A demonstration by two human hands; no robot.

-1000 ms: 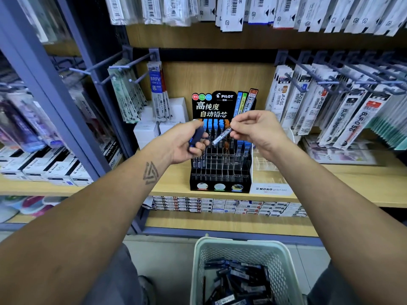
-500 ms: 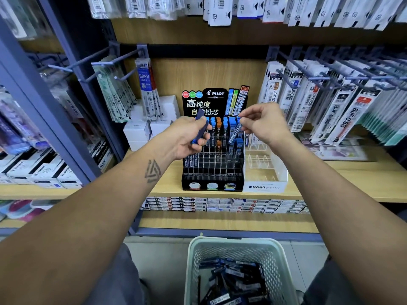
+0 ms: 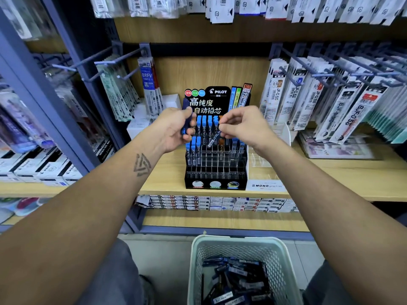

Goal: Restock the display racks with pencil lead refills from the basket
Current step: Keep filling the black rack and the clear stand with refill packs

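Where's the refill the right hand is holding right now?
In the head view the refill is pinched in the right hand, tilted over the middle slots of the black Pilot rack, just right of the left hand.

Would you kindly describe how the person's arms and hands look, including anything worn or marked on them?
Both forearms are bare, with no sleeves, gloves, watch or rings visible. The left forearm carries a dark tattoo of interlocking triangles just below the wrist. The left hand and the right hand are bare. The right forearm shows no markings.

Bright even light, blurred, warped edges
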